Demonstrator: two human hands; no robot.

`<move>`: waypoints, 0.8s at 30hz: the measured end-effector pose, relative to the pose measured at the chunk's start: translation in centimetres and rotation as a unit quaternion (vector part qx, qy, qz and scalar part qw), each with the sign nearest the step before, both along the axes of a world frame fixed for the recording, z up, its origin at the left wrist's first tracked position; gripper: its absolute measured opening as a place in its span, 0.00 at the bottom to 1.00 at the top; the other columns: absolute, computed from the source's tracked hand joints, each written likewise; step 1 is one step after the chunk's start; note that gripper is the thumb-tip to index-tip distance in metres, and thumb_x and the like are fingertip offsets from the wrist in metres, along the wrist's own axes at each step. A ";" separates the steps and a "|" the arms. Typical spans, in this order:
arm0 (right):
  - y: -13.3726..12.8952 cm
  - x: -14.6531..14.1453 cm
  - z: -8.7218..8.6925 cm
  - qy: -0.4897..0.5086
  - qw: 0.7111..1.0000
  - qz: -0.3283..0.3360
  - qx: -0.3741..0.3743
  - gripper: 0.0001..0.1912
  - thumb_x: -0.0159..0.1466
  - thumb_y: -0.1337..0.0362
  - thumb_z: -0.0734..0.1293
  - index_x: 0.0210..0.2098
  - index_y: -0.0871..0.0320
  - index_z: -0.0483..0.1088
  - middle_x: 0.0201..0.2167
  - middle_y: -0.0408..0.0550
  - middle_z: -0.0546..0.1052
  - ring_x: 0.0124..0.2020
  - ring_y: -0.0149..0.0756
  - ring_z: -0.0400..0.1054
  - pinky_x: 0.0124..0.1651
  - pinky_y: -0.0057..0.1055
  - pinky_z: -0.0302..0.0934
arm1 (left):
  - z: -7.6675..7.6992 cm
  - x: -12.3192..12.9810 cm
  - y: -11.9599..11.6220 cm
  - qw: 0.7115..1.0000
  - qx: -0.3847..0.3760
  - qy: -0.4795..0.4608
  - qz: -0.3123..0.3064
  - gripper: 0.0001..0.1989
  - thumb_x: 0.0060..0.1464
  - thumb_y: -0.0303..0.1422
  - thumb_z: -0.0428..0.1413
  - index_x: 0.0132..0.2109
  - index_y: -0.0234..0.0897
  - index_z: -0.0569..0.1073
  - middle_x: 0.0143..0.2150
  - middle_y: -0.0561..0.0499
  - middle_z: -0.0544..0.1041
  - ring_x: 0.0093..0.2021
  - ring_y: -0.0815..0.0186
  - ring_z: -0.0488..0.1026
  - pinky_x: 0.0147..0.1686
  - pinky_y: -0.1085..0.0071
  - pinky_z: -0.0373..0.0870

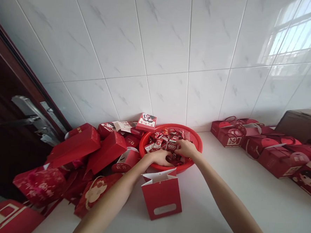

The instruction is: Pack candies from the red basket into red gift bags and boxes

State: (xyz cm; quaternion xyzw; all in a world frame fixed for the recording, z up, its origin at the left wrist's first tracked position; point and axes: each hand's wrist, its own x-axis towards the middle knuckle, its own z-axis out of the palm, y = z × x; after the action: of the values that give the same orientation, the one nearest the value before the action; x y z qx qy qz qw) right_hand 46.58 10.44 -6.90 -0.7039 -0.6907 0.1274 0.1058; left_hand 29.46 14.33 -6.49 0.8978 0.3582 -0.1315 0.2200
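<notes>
Both my hands are inside a round red plastic basket [199, 142] heaped with small wrapped candies [160, 144]. My left hand [162, 158] reaches over the near rim, thumb and fingers apart among the candies; the fingertips are partly hidden. On the basket's right side, my right hand [186, 148] has its fingers bent together on a wrapped candy in the pile. Just in front of the basket, between my forearms, stands a red paper gift bag [162, 197] with its top open and a pale window low on its front.
Red gift boxes [74, 145] and patterned bags [42, 185] lie piled at left. A flat printed box [146, 121] sits behind the basket's left rim. Handled red boxes [229, 133] line the right side, near a brown carton [299, 123]. A tiled wall [164, 96] rises behind.
</notes>
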 end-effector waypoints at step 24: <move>0.5 1.2 -0.8 0.170 0.975 -0.097 0.104 0.05 0.60 0.68 0.63 0.27 0.56 0.66 0.27 0.45 0.73 0.30 0.36 0.66 0.28 0.29 0.51 | -2.2 -0.2 1.2 0.984 -0.065 -0.162 -0.032 0.15 0.42 0.27 0.62 0.42 0.37 0.81 0.41 0.50 0.83 0.43 0.59 0.79 0.42 0.71 0.71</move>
State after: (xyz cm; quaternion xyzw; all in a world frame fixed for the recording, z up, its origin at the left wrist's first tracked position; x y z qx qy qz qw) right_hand 47.81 10.96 -7.72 -0.7208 -0.6004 0.1621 0.3061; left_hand 29.21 15.53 -8.67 0.9019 0.2794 -0.0140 0.3291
